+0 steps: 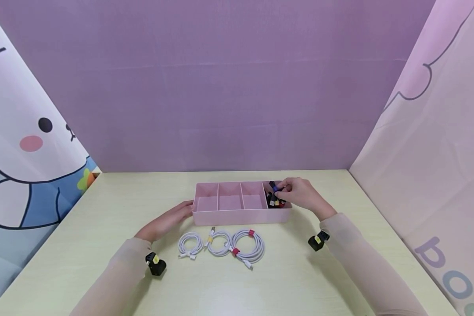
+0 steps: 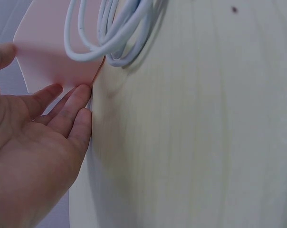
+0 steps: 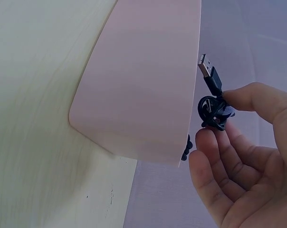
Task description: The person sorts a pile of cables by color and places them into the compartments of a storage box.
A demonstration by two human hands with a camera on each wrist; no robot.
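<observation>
A pink divided box (image 1: pixel 241 217) sits on the table. My left hand (image 1: pixel 169 220) rests against its left end, the fingers (image 2: pixel 70 111) and thumb touching the box wall. Above the rightmost compartment my right hand (image 1: pixel 303 193) pinches a small bundled black USB cable (image 3: pixel 213 112) between thumb and fingers, its metal plug pointing up in the right wrist view. More dark cables (image 1: pixel 274 202) with coloured plugs lie in that compartment below. The other three compartments hold nothing visible.
In front of the box lie three coiled white cables: a left one (image 1: pixel 191 244), a middle one (image 1: pixel 219 244) with a yellow tie, and a larger right one (image 1: pixel 256 248) with red ties. A purple backdrop (image 1: pixel 229 109) stands behind the pale table (image 1: pixel 284 281).
</observation>
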